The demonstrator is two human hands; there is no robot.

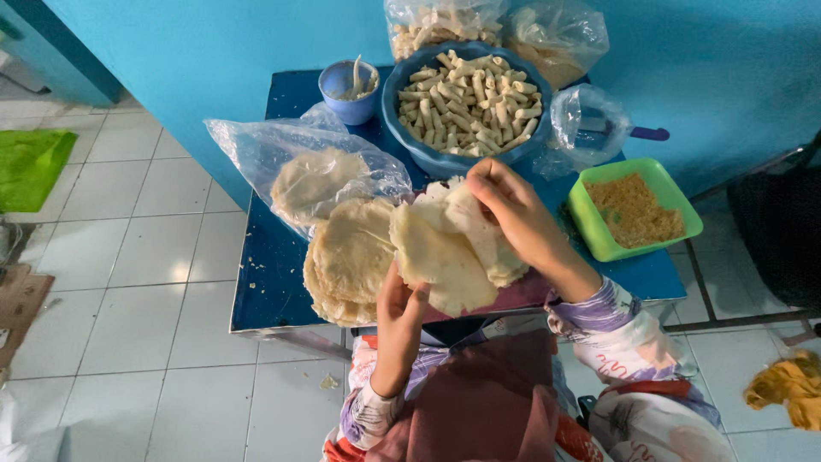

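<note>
- A blue table [274, 282] is standing against a turquoise wall [205, 51] and is carrying everything else, with pale floor tiles [145, 257] lying to its left.
- A big blue bowl [409, 141] is sitting at the far middle of the table, heaped with short pale dough sticks [466, 103].
- A clear plastic bag [256, 145] is lying left of that bowl with one pale round wrapper showing inside it.
- A stack of thin round wrappers [346, 257] is resting on the table's near edge, just beside the person's left hand.
- The left hand [400, 312] is reaching up from below with fingers closed on the lower edge of a loose wrapper [440, 257], pinching it and keeping it lifted over the near edge of the table.
- The right hand [517, 214] is coming in from the right, its fingers curled and gripping the upper edge of a second wrapper [479, 227] that is overlapping the first.
- A green square tub [590, 227] is sitting at the right of the table, holding orange-brown crumbs [633, 210].
- A crumpled clear bag [581, 124] is lying between the big bowl and the tub, with a purple handle [650, 133] poking out beside it.
- A small blue cup [346, 101] is standing at the far left corner with a pale utensil leaning in it.
</note>
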